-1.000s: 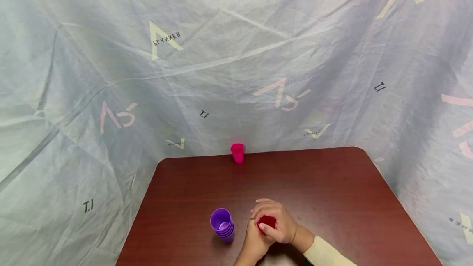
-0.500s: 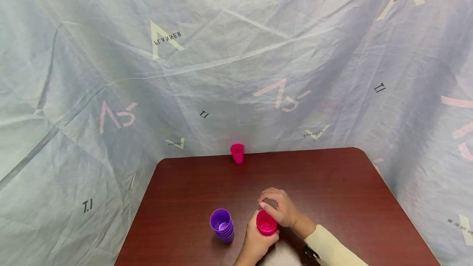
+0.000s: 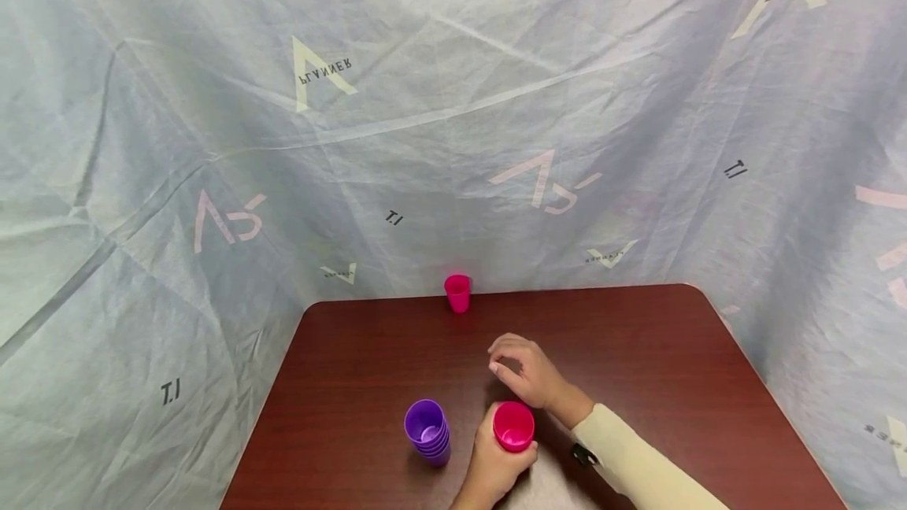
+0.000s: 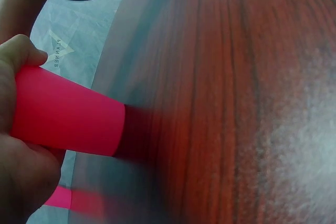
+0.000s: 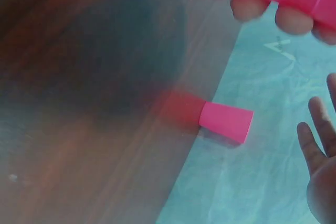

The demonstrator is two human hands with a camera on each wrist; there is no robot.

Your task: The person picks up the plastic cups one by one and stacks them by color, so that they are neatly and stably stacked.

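My left hand grips a bright pink cup by its side, its mouth facing up in the head view. The left wrist view shows the cup's smooth wall, with the thumb and palm around its wide end and its narrow base close over the table. Beyond the cup, my right hand hangs apart from it, fingers loosely bent and holding nothing. In the right wrist view, that hand has its fingers spread, and the fingers of the left hand wrap under the pink cup.
A stack of purple cups stands left of my left hand. Another pink cup is upright at the far edge of the brown table. A grey printed cloth hangs behind and on both sides.
My right hand has lifted off the pink cup's mouth and moved away toward the far side, uncovering the cup. The left hand still holds it in nearly the same place.
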